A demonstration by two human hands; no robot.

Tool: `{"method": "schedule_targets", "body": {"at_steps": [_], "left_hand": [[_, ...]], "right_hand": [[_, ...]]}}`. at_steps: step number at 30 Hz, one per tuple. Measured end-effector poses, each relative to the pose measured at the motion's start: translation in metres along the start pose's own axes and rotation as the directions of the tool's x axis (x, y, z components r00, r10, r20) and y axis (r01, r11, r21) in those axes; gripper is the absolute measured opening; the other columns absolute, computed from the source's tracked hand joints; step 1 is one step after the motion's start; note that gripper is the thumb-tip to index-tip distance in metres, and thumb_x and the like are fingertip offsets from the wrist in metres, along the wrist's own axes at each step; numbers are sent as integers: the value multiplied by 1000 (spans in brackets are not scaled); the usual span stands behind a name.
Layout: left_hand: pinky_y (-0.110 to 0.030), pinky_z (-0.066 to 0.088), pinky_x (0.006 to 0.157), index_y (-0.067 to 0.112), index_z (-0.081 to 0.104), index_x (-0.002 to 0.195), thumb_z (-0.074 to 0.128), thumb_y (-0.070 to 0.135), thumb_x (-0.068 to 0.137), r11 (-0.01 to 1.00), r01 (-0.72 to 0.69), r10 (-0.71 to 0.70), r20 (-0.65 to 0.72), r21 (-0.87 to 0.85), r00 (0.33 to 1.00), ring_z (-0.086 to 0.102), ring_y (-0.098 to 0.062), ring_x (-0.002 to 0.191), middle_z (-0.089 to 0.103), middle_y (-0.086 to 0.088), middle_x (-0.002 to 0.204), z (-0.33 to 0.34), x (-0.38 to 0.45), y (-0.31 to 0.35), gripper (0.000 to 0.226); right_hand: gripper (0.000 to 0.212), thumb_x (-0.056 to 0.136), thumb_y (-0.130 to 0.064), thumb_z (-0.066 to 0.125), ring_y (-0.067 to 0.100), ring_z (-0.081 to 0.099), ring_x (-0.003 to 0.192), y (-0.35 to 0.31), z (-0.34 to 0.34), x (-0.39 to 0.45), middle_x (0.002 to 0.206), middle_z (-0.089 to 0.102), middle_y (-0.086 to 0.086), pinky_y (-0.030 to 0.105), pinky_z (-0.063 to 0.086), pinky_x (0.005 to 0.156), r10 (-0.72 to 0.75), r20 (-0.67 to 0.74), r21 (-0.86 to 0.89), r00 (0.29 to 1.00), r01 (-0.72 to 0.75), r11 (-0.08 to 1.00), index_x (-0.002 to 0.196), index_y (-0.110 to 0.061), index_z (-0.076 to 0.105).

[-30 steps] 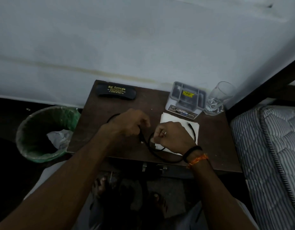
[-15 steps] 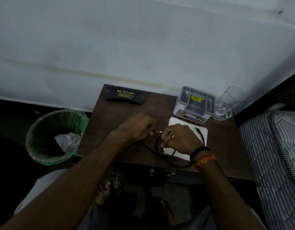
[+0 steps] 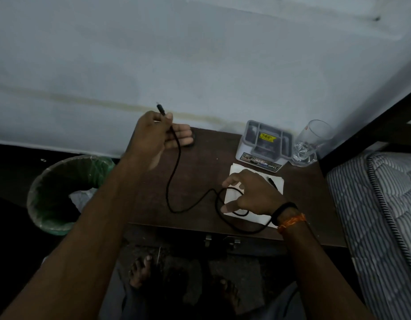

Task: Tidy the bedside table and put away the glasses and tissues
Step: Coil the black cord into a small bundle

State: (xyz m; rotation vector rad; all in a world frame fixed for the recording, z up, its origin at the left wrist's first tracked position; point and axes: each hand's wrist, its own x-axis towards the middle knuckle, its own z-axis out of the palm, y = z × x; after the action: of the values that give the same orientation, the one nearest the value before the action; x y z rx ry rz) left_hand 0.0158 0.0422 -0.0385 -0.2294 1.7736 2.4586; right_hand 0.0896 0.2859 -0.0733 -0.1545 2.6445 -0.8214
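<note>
Progress is judged partial: crumpled white tissue (image 3: 81, 197) already lies in the green-lined round waste bin (image 3: 61, 192). The left hand (image 3: 158, 135) pinches the thin black cable (image 3: 174, 181) aloft; the right hand (image 3: 250, 195), fingers curled, holds its loop above the flat white tissue (image 3: 257, 181) on the dark brown wooden counter (image 3: 200, 162). Glasses are not visible. Grey plastic organiser (image 3: 264, 146), clear drinking glass (image 3: 313, 142) and striped mattress (image 3: 384, 215) stand rightward.

Our left hand (image 3: 157, 132) is up high, thumb and finger pinching. Our right hand (image 3: 250, 195) is low, fingers bent and spread.
</note>
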Motion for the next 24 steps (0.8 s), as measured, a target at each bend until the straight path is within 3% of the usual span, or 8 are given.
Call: {"method": "schedule_targets", "body": {"at_steps": [2, 5, 9, 12, 16, 19, 20, 24], "left_hand": [[-41, 62, 71, -2, 45, 113, 44, 15, 103, 992, 26, -32, -46, -126, 998, 73, -37, 88, 67, -31, 99, 1, 1, 5, 20], [-39, 62, 69, -6, 49, 102, 43, 9, 103, 947, 62, -103, -115, -314, 988, 73, -34, 82, 66, -31, 97, 2, -1, 11, 17], [-39, 63, 66, 1, 52, 97, 45, 6, 102, 868, 80, -198, -193, -490, 961, 72, -31, 82, 66, -28, 96, -3, 0, 19, 11], [-38, 63, 65, 0, 53, 93, 49, 2, 99, 856, 70, -217, -234, -513, 948, 70, -28, 84, 64, -23, 94, -11, 2, 21, 8], [-34, 62, 65, -2, 53, 96, 57, -9, 91, 950, 44, -139, -295, -308, 945, 64, -23, 72, 57, -19, 88, -22, 4, 22, 10], [-40, 62, 69, 22, 37, 136, 59, -11, 88, 996, -43, 24, -215, -83, 976, 66, -24, 70, 61, -19, 87, -33, 1, 22, 62], [-40, 62, 68, 26, 39, 139, 59, -9, 88, 998, -61, 62, -157, 9, 986, 68, -25, 68, 64, -19, 85, -34, -1, 24, 65], [-32, 60, 59, 4, 64, 119, 60, 5, 93, 948, -28, 4, 75, 317, 997, 72, -24, 63, 70, -22, 87, -31, -12, 27, 27]], "right_hand": [[48, 63, -40, 88, 1, 51, 92, -2, 5, 2, 103, 56, -14, 19, 43, 81, -37, 35, 14, 999, 36, 999, 105, -24, 71], [14, 81, -36, 75, -5, 56, 80, -5, 9, 5, 89, 66, -15, 20, 39, 76, -123, 16, -21, 992, 123, 992, 88, -24, 75], [26, 94, -35, 59, -8, 64, 71, 0, -11, 2, 72, 69, -22, 12, 41, 64, -62, -129, 131, 990, 79, 988, 84, -18, 76], [35, 98, -42, 51, 4, 67, 71, 2, -26, -5, 80, 73, -7, 20, 50, 61, 20, -302, 308, 953, 78, 948, 88, -19, 74], [37, 102, -33, 45, 7, 51, 57, -6, -35, -7, 76, 67, 8, 20, 38, 53, 93, -383, 556, 919, 149, 818, 95, -9, 73], [40, 102, -36, 42, 9, 39, 53, -16, -38, -7, 68, 61, 8, 17, 30, 47, 76, -370, 685, 926, 217, 696, 100, -9, 72], [40, 102, -36, 42, 9, 38, 51, -18, -38, -6, 67, 59, 8, 18, 29, 46, 61, -373, 704, 926, 240, 669, 102, -9, 72], [41, 104, -31, 38, 7, 35, 45, -26, -38, 4, 64, 58, 6, 16, 28, 43, 33, -393, 743, 919, 296, 601, 107, -6, 70]]}}
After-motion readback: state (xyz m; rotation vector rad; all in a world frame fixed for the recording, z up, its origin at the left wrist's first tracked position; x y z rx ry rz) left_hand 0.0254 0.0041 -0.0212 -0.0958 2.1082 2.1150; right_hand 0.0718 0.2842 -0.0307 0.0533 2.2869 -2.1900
